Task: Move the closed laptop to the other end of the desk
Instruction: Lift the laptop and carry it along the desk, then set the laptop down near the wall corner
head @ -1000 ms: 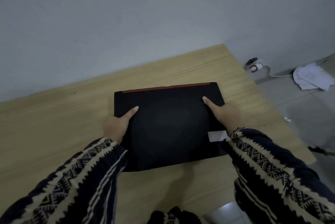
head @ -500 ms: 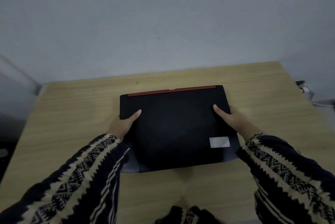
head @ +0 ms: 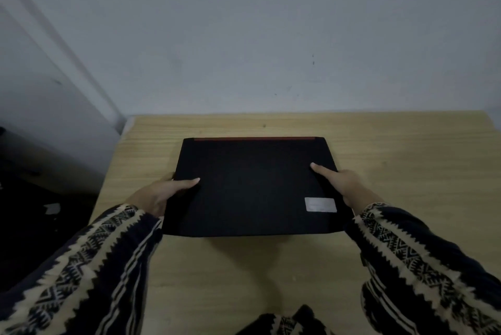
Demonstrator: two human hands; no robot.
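Note:
A closed black laptop (head: 254,185) with a red strip along its far edge and a pale sticker near its right front corner is held just above the wooden desk (head: 406,161), casting a shadow below its near edge. My left hand (head: 162,193) grips its left side, thumb on the lid and fingers underneath. My right hand (head: 341,182) grips the right side the same way. The laptop is near the desk's left end.
A grey wall runs behind the desk. The desk's left edge (head: 108,180) drops to a dark floor area with a small pale scrap (head: 53,208). A white door or panel (head: 40,106) stands at the left. Bare desk surface extends to the right.
The laptop has travelled from the desk's right end towards the left end in both hands, and my view has swung left with it. The desk's left edge has come into sight.

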